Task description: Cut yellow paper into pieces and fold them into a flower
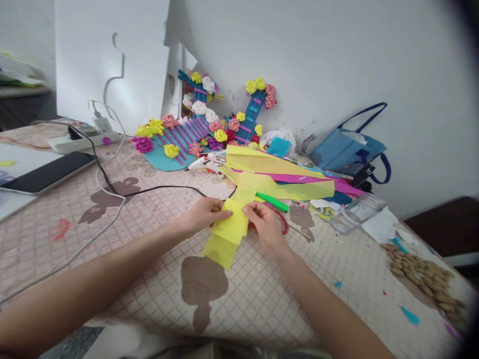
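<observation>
A folded strip of yellow crepe paper [231, 229] hangs between my two hands over the near middle of the table, its layers overlapping and one loose end lying lower left. My left hand [206, 214] pinches its left edge, thumb on top. On the right edge, my right hand [265, 223] pinches it between thumb and fingers. Just beyond lies more yellow crepe paper [277, 162], with magenta strips under it. Scissors with a red handle [284, 222] lie partly hidden behind my right hand, near a bright green pointed piece [275, 201].
A white glue gun [207, 163] lies behind the paper. Decorated blue boards [179, 142] with paper flowers stand at the back. A phone [48, 172], a power strip [86, 139] and cables are left. At right are a blue bag [348, 147], a clear jar [355, 213] and almonds [419, 274].
</observation>
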Available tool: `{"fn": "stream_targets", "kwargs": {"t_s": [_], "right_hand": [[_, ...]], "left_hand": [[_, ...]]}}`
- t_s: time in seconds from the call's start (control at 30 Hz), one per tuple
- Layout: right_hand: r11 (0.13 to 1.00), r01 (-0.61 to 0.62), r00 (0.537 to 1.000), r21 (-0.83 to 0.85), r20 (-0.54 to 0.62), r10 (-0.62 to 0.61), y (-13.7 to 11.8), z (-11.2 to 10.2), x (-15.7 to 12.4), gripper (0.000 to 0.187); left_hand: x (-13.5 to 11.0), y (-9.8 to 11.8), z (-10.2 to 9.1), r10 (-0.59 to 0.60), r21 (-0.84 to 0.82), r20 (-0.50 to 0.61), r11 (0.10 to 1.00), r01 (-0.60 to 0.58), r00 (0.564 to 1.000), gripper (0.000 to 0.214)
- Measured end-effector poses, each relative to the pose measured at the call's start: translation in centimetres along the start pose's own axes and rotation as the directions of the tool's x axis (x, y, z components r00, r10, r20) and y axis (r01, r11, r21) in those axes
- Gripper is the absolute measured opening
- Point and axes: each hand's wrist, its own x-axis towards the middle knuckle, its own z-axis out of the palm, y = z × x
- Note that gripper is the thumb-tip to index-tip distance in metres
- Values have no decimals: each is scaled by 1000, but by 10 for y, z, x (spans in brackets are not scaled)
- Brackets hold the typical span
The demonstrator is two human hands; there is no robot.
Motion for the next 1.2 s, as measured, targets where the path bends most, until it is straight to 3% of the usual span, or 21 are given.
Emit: {"fn": "stream_targets", "kwargs": {"t_s": [0.23,0.47,0.67,0.8,0.93,1.07,1.2], "right_hand": [[1000,-16,1000,20,9,16,-2,0,0,22],[990,-88,988,114,139,72,-1,1,0,27],[1000,5,998,30,67,-7,3,-3,3,23],[997,-20,999,73,34,17,1,-5,4,23],[987,-95,995,129,52,89,-3,-4,3,26],[986,-94,995,134,54,87,-3,-5,2,26],[988,-92,995,123,57,85,-2,-6,3,25]], "left_hand": [[3,-4,-2,39,-12,-1,999,-39,999,30],[7,-7,-5,54,-122,-29,991,-57,998,34],[5,-3,-2,171,-174,-9,970,-170,985,32],[6,-3,-4,297,-170,-28,939,-298,954,49],[8,-4,-7,465,-130,30,880,-457,885,57],[8,-3,-8,489,-13,53,872,-489,871,43],[4,2,-10,513,-72,70,858,-508,856,55]]}}
